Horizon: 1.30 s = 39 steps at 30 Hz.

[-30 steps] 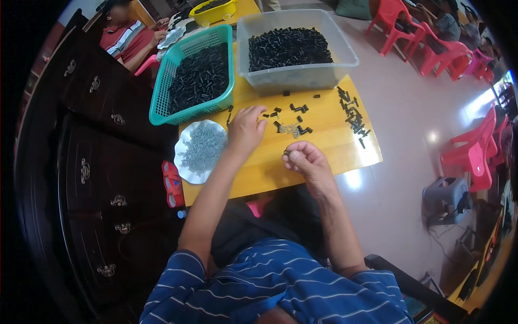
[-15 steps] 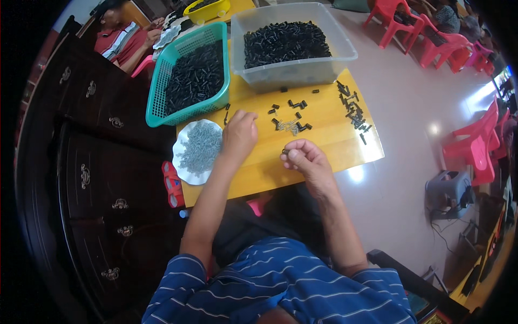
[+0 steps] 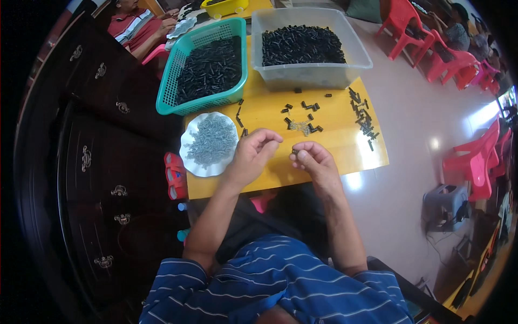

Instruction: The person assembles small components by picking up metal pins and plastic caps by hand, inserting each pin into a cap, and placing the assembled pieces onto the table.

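Observation:
My right hand pinches a small black tubular piece between thumb and fingertips, over the front of the yellow table. Just to its left, my left hand has thumb and fingers drawn together; anything between them is too small to make out. The two hands are close but apart. Beside my left hand lies a white wavy-rimmed plate heaped with small clear pieces. Beyond my hands, loose black pieces surround a few clear pieces.
A teal perforated basket and a translucent bin, both filled with black pieces, stand at the back. More black pieces lie along the right edge. Dark drawers border the left. A person sits beyond; red chairs stand right.
My left hand has moved right from beside the plate, toward my right hand. The right hand still pinches its black piece. The whole view has shifted slightly.

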{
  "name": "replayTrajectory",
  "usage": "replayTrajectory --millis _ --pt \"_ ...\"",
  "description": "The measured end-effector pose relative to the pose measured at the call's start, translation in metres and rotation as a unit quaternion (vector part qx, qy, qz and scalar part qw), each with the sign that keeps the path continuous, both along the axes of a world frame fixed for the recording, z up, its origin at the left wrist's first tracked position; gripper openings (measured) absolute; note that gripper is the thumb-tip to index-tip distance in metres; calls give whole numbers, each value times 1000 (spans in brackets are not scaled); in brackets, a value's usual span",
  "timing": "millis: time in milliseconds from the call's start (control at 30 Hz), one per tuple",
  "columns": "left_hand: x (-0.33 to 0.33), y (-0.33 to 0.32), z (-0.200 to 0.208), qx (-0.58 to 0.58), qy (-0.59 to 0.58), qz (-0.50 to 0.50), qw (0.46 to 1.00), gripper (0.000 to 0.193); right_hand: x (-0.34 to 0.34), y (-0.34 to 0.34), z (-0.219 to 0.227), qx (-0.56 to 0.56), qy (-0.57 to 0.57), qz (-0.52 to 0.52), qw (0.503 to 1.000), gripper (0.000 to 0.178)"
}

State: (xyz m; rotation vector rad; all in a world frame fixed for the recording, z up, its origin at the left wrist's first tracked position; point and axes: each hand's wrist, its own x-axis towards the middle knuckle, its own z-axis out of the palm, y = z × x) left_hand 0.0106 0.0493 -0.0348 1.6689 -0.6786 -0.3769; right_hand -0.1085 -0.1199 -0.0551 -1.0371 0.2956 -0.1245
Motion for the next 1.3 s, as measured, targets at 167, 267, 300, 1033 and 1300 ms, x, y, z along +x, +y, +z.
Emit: replayTrajectory --millis 167,267,300,1033,1300 --pt "-10 0 7 -14 39 -7 999 17 0 1 -3 -15 -15 5 1000 20" --pt "-16 -2 14 -11 -49 12 999 15 1 1 -7 -13 -31 5 999 19" --pt "-16 -2 15 -11 -49 14 999 15 1 1 -8 -11 -43 3 999 18" --pt "-10 -6 28 73 -110 -29 991 9 1 9 -10 -144 -64 -64 985 11" --pt "-15 -11 36 70 -148 -65 984 38 0 -2 -12 2 -27 0 1000 20"
